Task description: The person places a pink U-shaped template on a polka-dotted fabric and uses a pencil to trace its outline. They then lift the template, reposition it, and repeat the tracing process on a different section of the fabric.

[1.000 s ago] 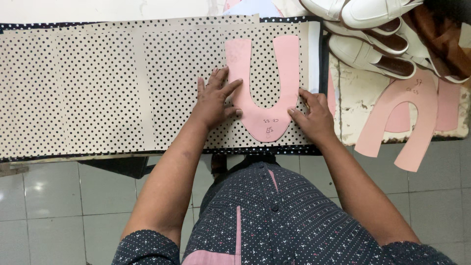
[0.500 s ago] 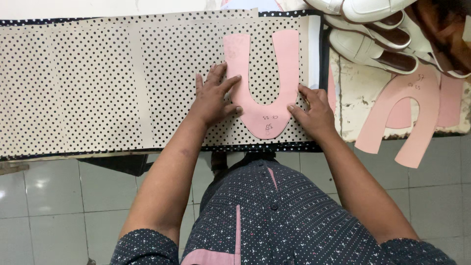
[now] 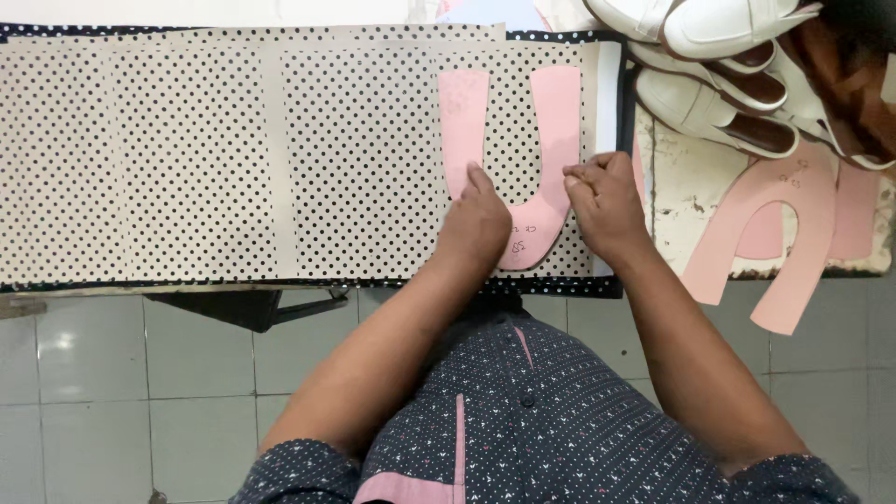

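My left hand [image 3: 481,219] presses flat on the pink U-template [image 3: 551,149], which lies on the dotted fabric [image 3: 355,149] near its right edge. Right hand [image 3: 605,194] is curled at the template's right arm; whether it holds anything, I can't tell. I'd judge steady downward pressure best, so nothing slips.

I am in a small shoemaking workshop. My surface [image 3: 719,201] is a worn board with chipped, stained paint, and spread over it is a long strip of cream fabric with black dots [image 3: 233,159]. A pink U-shaped paper pattern [image 3: 546,149] lies on that fabric, and more pink patterns [image 3: 793,233] hang over the edge at my right. Finished white shoes [image 3: 719,65] are piled at the far corner, above a pale tiled floor [image 3: 112,392].
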